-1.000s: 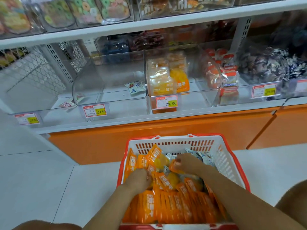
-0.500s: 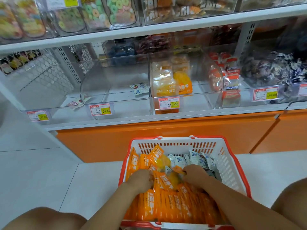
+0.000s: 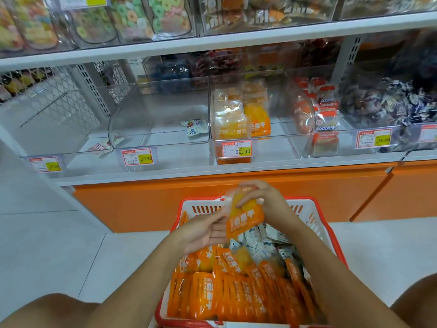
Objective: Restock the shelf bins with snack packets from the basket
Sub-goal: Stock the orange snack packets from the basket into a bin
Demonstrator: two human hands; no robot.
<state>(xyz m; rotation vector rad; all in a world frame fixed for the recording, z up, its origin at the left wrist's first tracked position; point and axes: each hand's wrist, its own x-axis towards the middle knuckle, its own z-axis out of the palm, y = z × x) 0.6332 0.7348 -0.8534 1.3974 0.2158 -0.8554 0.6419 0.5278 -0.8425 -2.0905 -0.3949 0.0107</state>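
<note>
a shop aisle with a pale tiled floor (image 3: 47, 233), facing a white shelf unit on an orange base panel (image 3: 142, 204). above the far edge of the basket a flat orange snack packet with a clear window of yellow pieces (image 3: 244, 216) is held in the air, tilted. the right hand (image 3: 262, 200) has its grip closed on the packet's upper end, fingers curled over the top. the left hand (image 3: 205, 230) lies palm up against the packet's left edge with fairly straight fingers; whether its grip has hold of the packet cannot be told.

below them, a white slotted plastic basket with a red rim (image 3: 305, 209) stands on the floor just before the base panel. rows of matching orange packets (image 3: 212, 297) stand packed along its near edge and left side, and small white-and-blue packets (image 3: 264, 242) lie heaped at its far right corner.

on the lower shelf, a clear plastic bin with a 29.90 price label (image 3: 236, 150) holds a few of the same orange packets (image 3: 257, 124) at its back. the clear bin to its left (image 3: 132, 129) holds one white packet (image 3: 195, 126) by its right wall. to the right stand red-topped packets (image 3: 327, 114), then dark-wrapped sweets (image 3: 390, 102). the upper shelf carries clear bins of coloured ring sweets (image 3: 132, 17).
</note>
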